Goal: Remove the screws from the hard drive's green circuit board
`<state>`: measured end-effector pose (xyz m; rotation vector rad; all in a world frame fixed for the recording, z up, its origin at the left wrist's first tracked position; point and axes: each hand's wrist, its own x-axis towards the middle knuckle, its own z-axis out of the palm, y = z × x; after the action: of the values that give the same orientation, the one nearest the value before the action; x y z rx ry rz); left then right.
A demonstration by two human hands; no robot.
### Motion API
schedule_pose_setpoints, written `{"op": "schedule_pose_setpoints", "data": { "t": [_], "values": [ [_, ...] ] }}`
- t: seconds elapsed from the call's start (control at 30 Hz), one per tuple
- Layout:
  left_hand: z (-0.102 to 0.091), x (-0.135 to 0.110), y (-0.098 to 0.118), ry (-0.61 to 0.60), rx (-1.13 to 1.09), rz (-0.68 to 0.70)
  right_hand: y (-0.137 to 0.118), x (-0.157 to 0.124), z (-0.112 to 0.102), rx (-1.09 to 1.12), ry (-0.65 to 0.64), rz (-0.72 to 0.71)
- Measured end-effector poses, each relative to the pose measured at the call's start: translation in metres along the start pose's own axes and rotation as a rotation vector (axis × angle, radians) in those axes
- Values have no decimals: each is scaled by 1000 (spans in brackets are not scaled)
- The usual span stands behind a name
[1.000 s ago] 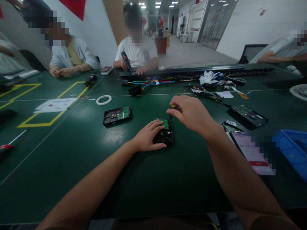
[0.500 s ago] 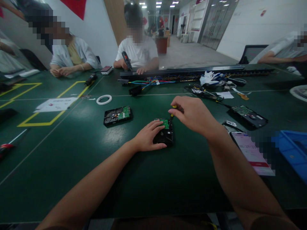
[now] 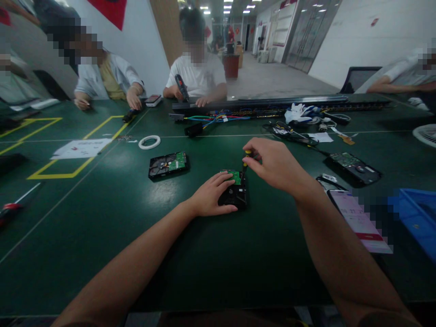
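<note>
A black hard drive (image 3: pixel 239 196) with a green circuit board lies on the table before me. My left hand (image 3: pixel 213 195) rests on its left part, fingers spread over the board and thumb along the near edge. Between the fingertips of my right hand (image 3: pixel 272 161) is a small screwdriver (image 3: pixel 248 154) with a yellow and black handle. It stands nearly upright over the drive's far right corner. The contact of its tip with a screw is too small to make out. Another hard drive (image 3: pixel 168 165) lies to the left, board side up.
To the right are a third hard drive (image 3: pixel 354 168), a lit phone (image 3: pixel 357 218) and a blue bin (image 3: pixel 417 218). A tape roll (image 3: pixel 149 142) and paper (image 3: pixel 81 148) lie left. Farther back are cables (image 3: pixel 211 119) and gloves (image 3: pixel 299 113). Across the table, a person (image 3: pixel 195 75) holds a power tool (image 3: pixel 181 86).
My hands keep almost the same place, with the right fingers shifted slightly on the screwdriver handle. At the far left, a co-worker's hand has reached to a black tool on the table.
</note>
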<state>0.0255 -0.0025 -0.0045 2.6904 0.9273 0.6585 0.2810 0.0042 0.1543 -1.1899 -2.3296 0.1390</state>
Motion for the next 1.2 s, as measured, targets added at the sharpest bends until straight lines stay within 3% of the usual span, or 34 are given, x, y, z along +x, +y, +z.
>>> {"op": "schedule_pose_setpoints", "data": {
  "t": [0.37,0.77,1.2],
  "values": [
    [0,0,1,6,-4,-3,-6,0,-4,-39,-25,27],
    [0,0,0,4,-8,3,-7,-1,-5,-224,-19,96],
    [1,-1,-1,18,-13,10,-5,-1,-6,-77,-39,25]
  ]
}}
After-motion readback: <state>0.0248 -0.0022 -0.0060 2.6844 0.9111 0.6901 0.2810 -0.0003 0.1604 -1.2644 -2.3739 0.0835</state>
